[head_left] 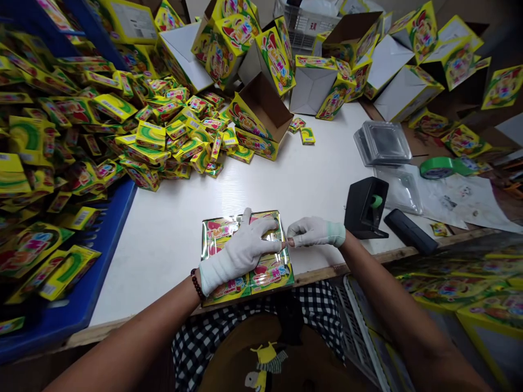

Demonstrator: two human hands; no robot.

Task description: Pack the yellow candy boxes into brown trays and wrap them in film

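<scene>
A flat yellow-green box (272, 277) under a shiny clear cover lies at the table's front edge, with several small packs showing through. My left hand (249, 245), in a white glove with bare fingertips, rests spread on top of it. Just beyond the box's right side is my right hand (312, 231), also gloved, with its fingers curled together near that edge. Whether it holds anything is too small to make out. A black tape dispenser (365, 207) with green tape stands to the right of my right hand.
Small yellow packs (175, 136) are heaped at the back left, spilling from a blue crate (110, 245). Open cartons (261, 117) line the back. Clear plastic lids (384, 142), green tape (436, 167) and a black case (409, 231) lie at right.
</scene>
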